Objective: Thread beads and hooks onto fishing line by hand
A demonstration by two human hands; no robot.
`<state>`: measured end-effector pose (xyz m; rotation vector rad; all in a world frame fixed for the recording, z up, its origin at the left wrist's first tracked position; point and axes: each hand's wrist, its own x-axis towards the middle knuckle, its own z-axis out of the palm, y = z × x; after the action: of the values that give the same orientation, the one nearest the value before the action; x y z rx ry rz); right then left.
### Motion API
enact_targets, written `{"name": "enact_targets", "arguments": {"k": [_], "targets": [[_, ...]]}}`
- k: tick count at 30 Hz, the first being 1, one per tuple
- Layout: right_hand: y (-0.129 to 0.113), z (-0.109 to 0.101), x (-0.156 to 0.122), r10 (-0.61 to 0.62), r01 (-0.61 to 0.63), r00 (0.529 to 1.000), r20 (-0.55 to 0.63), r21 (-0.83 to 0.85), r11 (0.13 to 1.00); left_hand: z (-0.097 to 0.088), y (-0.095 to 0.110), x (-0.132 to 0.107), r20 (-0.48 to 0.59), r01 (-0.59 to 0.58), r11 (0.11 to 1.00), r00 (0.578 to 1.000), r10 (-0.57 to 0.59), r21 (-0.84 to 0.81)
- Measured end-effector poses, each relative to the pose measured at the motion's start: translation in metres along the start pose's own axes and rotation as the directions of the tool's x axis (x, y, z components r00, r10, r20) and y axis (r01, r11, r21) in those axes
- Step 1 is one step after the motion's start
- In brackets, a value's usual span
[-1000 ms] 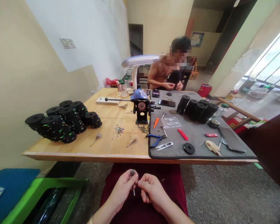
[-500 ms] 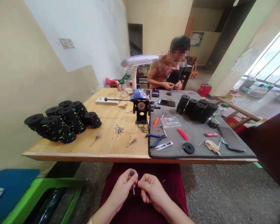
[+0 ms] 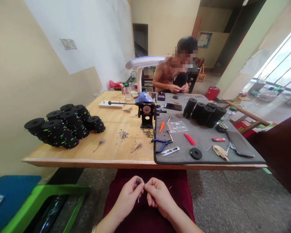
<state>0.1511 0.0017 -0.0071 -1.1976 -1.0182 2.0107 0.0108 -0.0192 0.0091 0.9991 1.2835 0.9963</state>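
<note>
My left hand (image 3: 128, 196) and my right hand (image 3: 158, 194) meet fingertip to fingertip over my dark red lap (image 3: 145, 213), below the table's front edge. The left hand pinches a small grey tuft (image 3: 137, 180) with a thin white stem hanging below it. Closed fingers of the right hand pinch at the same spot; what they hold is too small to make out.
A wooden table (image 3: 111, 129) carries piles of black spools (image 3: 63, 126), a small hand-crank winder (image 3: 146, 114) and scattered beads. A grey mat (image 3: 203, 142) holds blue pliers (image 3: 161, 144), snips, a red lighter, black rolls (image 3: 205, 113) and phones. Another person (image 3: 174, 74) sits at the far end. A green stool (image 3: 43, 200) stands to my left.
My two hands have drawn slightly closer and risen a little. The view has shifted slightly; nothing on the table has moved.
</note>
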Motion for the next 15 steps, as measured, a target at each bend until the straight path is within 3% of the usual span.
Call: {"name": "enact_targets", "arguments": {"k": [9, 15], "targets": [[0.0002, -0.0013, 0.0044, -0.049, 0.049, 0.998, -0.042, -0.003, 0.999, -0.0002, -0.0037, -0.0013, 0.037, -0.071, 0.986, 0.997, 0.066, 0.149], [0.0024, -0.0047, 0.0064, -0.078, 0.089, 0.992, -0.100, 0.107, 0.990, 0.0021, 0.0001, -0.0031, 0.074, -0.043, 0.993, 0.997, 0.035, 0.109]]}}
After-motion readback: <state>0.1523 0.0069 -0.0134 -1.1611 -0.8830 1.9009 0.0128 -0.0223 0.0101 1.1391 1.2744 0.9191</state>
